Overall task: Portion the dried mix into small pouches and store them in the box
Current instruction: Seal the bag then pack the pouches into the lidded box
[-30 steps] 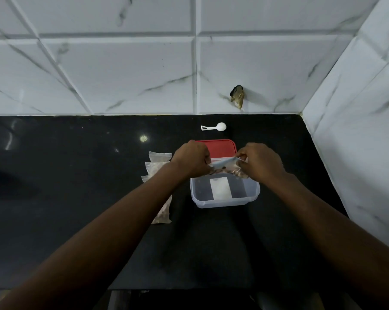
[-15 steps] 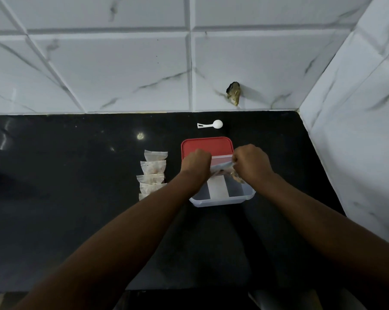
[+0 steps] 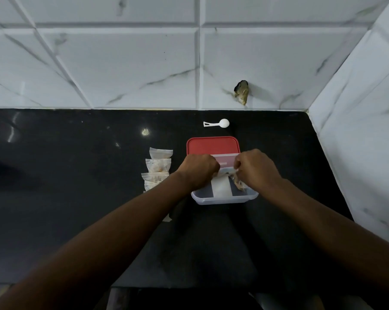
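A clear plastic box [image 3: 225, 199] stands on the black counter, a white label showing through its floor. Its red lid [image 3: 212, 145] lies just behind it. My left hand [image 3: 199, 170] and my right hand [image 3: 257, 168] are over the box, and both pinch one small clear pouch [image 3: 237, 182] of brownish dried mix held between them. Most of that pouch is hidden by my fingers. Several filled pouches [image 3: 159, 170] lie in an overlapping row to the left of the box.
A small white scoop [image 3: 218, 123] lies near the back wall behind the lid. White marble-patterned tiles close the back and the right side, with a dark chipped hole [image 3: 241, 91] in the back wall. The counter's front edge runs under my forearms.
Both hands have lowered the pouch closer into the box and drawn closer together. The camera view has shifted slightly, uncovering more of the pouch row at the left.
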Tool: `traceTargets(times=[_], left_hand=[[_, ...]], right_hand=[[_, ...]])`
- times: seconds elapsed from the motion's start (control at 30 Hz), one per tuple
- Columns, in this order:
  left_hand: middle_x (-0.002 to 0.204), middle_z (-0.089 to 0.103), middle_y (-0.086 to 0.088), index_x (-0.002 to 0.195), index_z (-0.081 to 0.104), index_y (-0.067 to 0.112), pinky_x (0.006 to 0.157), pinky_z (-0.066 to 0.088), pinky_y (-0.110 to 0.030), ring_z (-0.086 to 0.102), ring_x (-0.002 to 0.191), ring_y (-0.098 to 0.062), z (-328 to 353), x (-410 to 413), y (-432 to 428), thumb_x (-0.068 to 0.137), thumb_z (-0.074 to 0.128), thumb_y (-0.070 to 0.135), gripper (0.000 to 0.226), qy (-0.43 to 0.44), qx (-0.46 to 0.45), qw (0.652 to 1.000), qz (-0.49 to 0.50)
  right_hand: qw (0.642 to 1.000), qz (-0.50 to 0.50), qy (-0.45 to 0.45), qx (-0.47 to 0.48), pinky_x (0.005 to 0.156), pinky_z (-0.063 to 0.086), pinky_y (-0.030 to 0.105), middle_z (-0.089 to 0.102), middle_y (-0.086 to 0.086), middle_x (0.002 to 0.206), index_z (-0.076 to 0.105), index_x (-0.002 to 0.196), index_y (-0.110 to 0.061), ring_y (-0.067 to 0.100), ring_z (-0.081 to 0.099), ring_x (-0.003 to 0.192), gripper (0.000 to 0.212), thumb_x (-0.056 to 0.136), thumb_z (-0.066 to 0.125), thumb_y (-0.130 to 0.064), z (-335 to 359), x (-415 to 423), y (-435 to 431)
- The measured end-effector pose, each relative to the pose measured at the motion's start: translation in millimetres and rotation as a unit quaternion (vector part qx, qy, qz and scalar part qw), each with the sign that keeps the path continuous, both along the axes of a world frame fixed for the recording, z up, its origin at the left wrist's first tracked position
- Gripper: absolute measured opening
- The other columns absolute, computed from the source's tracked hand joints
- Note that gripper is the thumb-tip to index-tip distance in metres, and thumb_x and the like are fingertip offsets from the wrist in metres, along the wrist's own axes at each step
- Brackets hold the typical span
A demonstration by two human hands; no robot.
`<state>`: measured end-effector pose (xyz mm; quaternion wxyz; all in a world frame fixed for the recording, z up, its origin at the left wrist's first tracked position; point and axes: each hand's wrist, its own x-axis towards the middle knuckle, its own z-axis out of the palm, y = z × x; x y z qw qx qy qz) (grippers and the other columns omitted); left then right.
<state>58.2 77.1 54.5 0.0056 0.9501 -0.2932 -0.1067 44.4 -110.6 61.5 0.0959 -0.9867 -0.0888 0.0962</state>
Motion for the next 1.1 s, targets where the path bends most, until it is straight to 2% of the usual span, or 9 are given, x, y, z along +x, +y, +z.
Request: traceTargets(times=[0.13,0.23,0.33,0.53,0.7,0.83,0.97,1.03,1.1], left_hand=[[0.118,0.07,-0.001,0.121,0.073,0.024,0.099,0.046,-0.037,0.064,0.112,-0.022,-7.7,-0.2,2.0,0.099,0.065,0.03,0.024,-0.045,0.081,0.994,-0.059],[0.112,0.071,-0.003,0.115,0.073,0.019,0.101,0.044,-0.037,0.066,0.107,-0.021,-11.2,-0.5,-1.1,0.101,0.063,0.024,0.019,-0.068,0.12,0.99,-0.04],[0.108,0.072,-0.002,0.11,0.071,0.019,0.106,0.041,-0.041,0.067,0.105,-0.022,-12.4,-4.3,-6.4,0.1,0.063,0.024,0.014,-0.072,0.146,0.987,-0.008],[0.111,0.072,-0.003,0.118,0.07,0.023,0.108,0.037,-0.047,0.064,0.11,-0.024,-14.7,-8.6,-2.6,0.099,0.062,0.032,0.023,-0.073,0.171,0.982,0.017],[0.117,0.072,0.005,0.121,0.072,0.03,0.102,0.036,-0.04,0.064,0.112,-0.02,-12.0,-6.4,4.3,0.096,0.066,0.036,0.027,-0.074,0.063,0.994,0.046],[0.121,0.071,0.008,0.121,0.072,0.031,0.102,0.04,-0.037,0.065,0.115,-0.016,1.9,-7.9,18.9,0.096,0.066,0.036,0.026,-0.04,-0.065,0.992,0.098],[0.102,0.076,0.009,0.109,0.078,0.027,0.083,0.059,-0.033,0.071,0.091,-0.009,16.3,-10.8,39.2,0.093,0.071,0.026,0.018,0.031,-0.229,0.953,0.195],[0.095,0.077,0.01,0.104,0.08,0.026,0.083,0.061,-0.035,0.071,0.085,-0.006,21.6,-11.5,57.5,0.09,0.074,0.024,0.016,0.037,-0.286,0.929,0.232],[0.092,0.077,0.011,0.1,0.081,0.027,0.081,0.06,-0.03,0.07,0.081,0.0,27.1,-14.0,79.8,0.09,0.075,0.021,0.013,0.04,-0.311,0.914,0.257]], right_hand=[[0.996,0.022,0.074,-0.053,0.1,0.052,0.038,0.067,0.008,0.121,0.07,0.117,-0.014,0.024,0.065,0.109,0.022,0.095,0.066,-0.015,-15.9,-7.9,8.3],[0.996,0.037,0.045,-0.072,0.1,0.053,0.037,0.065,0.009,0.125,0.067,0.123,-0.014,0.023,0.064,0.112,0.028,0.094,0.068,-0.016,-21.9,-9.9,9.1],[0.996,0.008,0.035,-0.083,0.096,0.052,0.037,0.064,0.012,0.125,0.064,0.125,-0.008,0.026,0.063,0.114,0.026,0.099,0.06,-0.013,-19.3,-11.5,14.6],[0.996,-0.009,0.043,-0.075,0.097,0.051,0.036,0.059,0.012,0.131,0.06,0.131,-0.008,0.024,0.061,0.117,0.031,0.1,0.059,-0.015,-22.0,-13.5,16.9],[0.997,-0.04,0.06,-0.003,0.09,0.055,0.034,0.066,0.003,0.11,0.069,0.117,-0.018,0.019,0.065,0.1,0.024,0.093,0.068,-0.013,-7.3,-3.7,13.2],[0.986,-0.047,-0.004,0.16,0.088,0.059,0.029,0.076,-0.001,0.105,0.076,0.109,-0.018,0.006,0.069,0.09,0.021,0.088,0.075,-0.011,-3.6,-0.7,-2.0],[0.963,-0.065,-0.033,0.259,0.073,0.049,0.003,0.076,-0.007,0.101,0.078,0.103,-0.018,-0.008,0.065,0.082,0.02,0.089,0.073,-0.005,7.5,3.7,1.5],[0.949,-0.068,-0.046,0.304,0.072,0.045,-0.001,0.076,-0.009,0.098,0.079,0.101,-0.018,-0.012,0.064,0.081,0.021,0.088,0.073,-0.003,15.8,5.1,11.4],[0.939,-0.059,-0.049,0.334,0.074,0.046,0.001,0.076,-0.01,0.096,0.08,0.099,-0.019,-0.01,0.066,0.085,0.02,0.089,0.073,-0.004,23.3,4.0,27.5]])
